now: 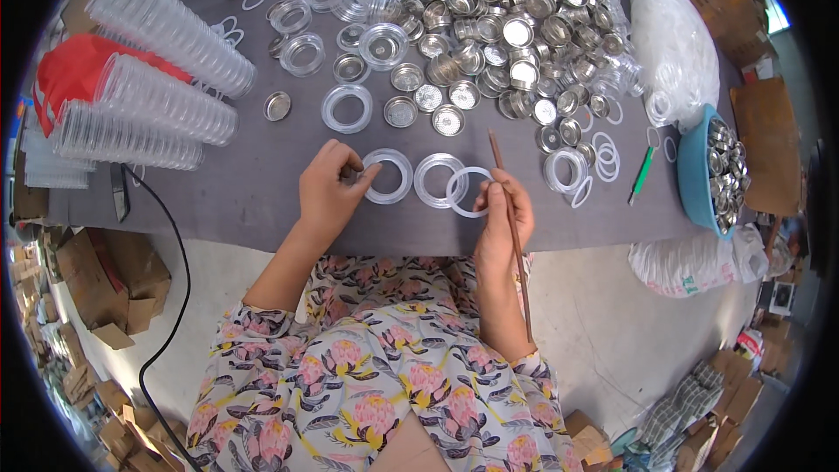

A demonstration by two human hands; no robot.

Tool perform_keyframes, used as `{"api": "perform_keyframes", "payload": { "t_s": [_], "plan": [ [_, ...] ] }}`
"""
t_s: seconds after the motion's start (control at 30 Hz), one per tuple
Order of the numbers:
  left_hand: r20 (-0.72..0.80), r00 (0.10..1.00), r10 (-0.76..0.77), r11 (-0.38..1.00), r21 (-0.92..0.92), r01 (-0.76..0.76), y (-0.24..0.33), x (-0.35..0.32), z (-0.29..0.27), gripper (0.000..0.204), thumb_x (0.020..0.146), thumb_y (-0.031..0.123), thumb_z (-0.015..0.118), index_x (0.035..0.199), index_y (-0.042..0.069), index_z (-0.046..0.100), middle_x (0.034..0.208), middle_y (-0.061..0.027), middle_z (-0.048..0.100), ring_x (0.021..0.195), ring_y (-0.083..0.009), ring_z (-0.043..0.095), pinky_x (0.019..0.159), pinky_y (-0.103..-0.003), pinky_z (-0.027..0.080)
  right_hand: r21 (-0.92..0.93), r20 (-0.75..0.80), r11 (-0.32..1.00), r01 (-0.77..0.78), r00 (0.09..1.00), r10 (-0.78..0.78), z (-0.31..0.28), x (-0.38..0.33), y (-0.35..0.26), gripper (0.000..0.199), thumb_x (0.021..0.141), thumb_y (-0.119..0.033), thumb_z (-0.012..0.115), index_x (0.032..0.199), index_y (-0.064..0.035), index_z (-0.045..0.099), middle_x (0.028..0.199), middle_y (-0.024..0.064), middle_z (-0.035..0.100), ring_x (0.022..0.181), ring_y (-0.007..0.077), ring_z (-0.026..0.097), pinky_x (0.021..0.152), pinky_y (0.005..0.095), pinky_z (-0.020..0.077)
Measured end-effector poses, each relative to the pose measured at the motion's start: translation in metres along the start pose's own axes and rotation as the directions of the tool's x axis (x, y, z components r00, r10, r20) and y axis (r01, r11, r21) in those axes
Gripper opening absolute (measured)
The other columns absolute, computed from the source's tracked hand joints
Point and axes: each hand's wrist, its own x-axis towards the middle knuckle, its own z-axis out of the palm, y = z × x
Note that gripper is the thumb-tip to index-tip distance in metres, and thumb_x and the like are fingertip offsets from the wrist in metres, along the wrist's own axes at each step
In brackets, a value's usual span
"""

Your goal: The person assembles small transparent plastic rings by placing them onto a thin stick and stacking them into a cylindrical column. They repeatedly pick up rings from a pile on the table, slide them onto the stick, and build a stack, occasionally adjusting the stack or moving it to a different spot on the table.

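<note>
My right hand [509, 214] grips a thin brown stick [497, 150] that slants up past the fingers. Between its thumb and fingers is also a thin white sealing ring [452, 190], which overlaps a clear plastic ring-shaped lid [427, 170] on the table. My left hand [330, 185] has its fingers curled in, the thumb at the left edge of another clear ring-shaped lid [403, 188]. Whether anything small is between those fingertips is hidden. A third clear ring-shaped lid [329, 121] lies farther back.
Silver metal caps [449, 120] heap at the back. Stacked clear plastic cups [166, 100] and red cloth [65, 70] lie left. At right are a green-handled tool [642, 177], loose white rings [605, 150], a blue basin [695, 175] of caps and a plastic bag [669, 35]. A black cable [185, 271] hangs left.
</note>
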Motion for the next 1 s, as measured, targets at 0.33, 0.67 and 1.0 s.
{"api": "perform_keyframes", "payload": {
  "t_s": [0.33, 0.67, 1.0],
  "plan": [
    [0.062, 0.657, 0.752, 0.651, 0.085, -0.754, 0.035, -0.008, 0.028, 0.022, 0.069, 0.017, 0.071, 0.09, 0.017, 0.067, 0.09, 0.0056, 0.061, 0.091, -0.0154, 0.055, 0.081, -0.035, 0.037, -0.095, 0.065, 0.994, -0.05, 0.996, 0.057, 0.009, -0.002, -0.002, 0.019, 0.09, -0.004, 0.052, 0.105, 0.0037, 0.06, 0.09, 0.0063, 0.062, 0.081, 0.0108, 0.057, 0.073, 0.0229, 0.0457],
    [0.211, 0.696, 0.686, 0.663, 0.211, -0.718, 0.032, -0.003, 0.041, 0.022, 0.067, 0.018, 0.07, 0.089, 0.018, 0.066, 0.08, 0.0053, 0.054, 0.08, -0.0149, 0.051, 0.073, -0.034, 0.036, -0.5, 0.159, 0.795, 0.343, 0.939, -0.306, -0.017, 0.0, 0.021, 0.018, 0.081, 0.003, 0.056, 0.098, -0.0002, 0.062, 0.089, 0.0125, 0.062, 0.085, 0.0234, 0.059, 0.076, 0.0304, 0.0463],
    [0.543, 0.614, 0.574, 0.701, 0.062, -0.711, 0.044, 0.016, 0.032, 0.015, 0.071, 0.02, 0.07, 0.084, 0.014, 0.066, 0.083, 0.002, 0.056, 0.09, -0.0176, 0.049, 0.078, -0.035, 0.035, -0.532, 0.238, 0.709, 0.462, 0.886, -0.398, -0.02, 0.002, 0.034, 0.017, 0.079, 0.004, 0.056, 0.094, 0.0, 0.062, 0.087, 0.0143, 0.061, 0.083, 0.0292, 0.057, 0.077, 0.0359, 0.0446]
  ]
}}
